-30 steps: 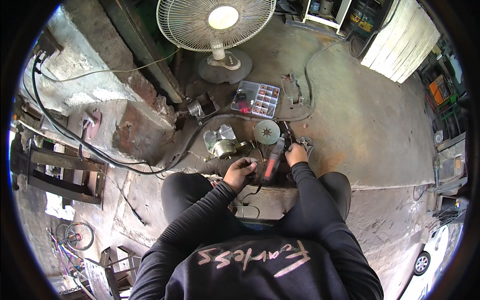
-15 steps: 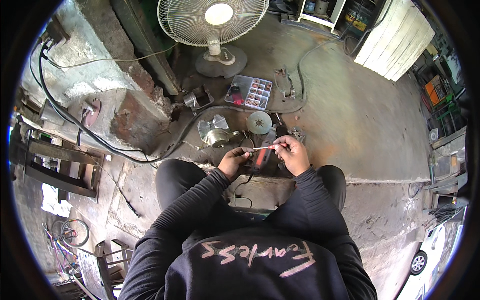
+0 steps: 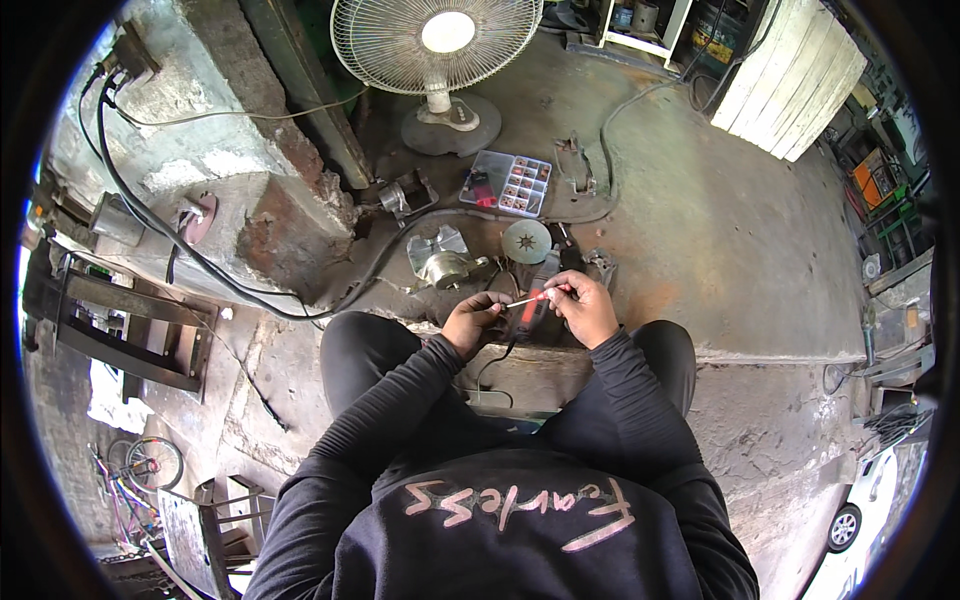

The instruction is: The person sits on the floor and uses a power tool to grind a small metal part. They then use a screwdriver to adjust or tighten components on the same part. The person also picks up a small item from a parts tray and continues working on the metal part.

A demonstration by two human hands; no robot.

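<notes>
Pinched a slim red-handled tool (image 3: 541, 296) in the right hand (image 3: 588, 310), over the power tool (image 3: 546, 271); pressed the left hand's (image 3: 473, 324) fingers together, could not tell on what. Looked light, stiff; seemed best gripped by the handle.

Goes from rough wall (image 3: 185, 75) to matt cloth sleeves (image 3: 650, 400).
Looks like metal and plastic in the screwdriver (image 3: 530, 299), bare metal in the casting (image 3: 446, 265), smooth clear plastic in the box (image 3: 489, 164).

Hand tool (image 3: 532, 298) before the disc (image 3: 514, 247), compartment box (image 3: 503, 178) behind, fan (image 3: 448, 33) beyond.
</notes>
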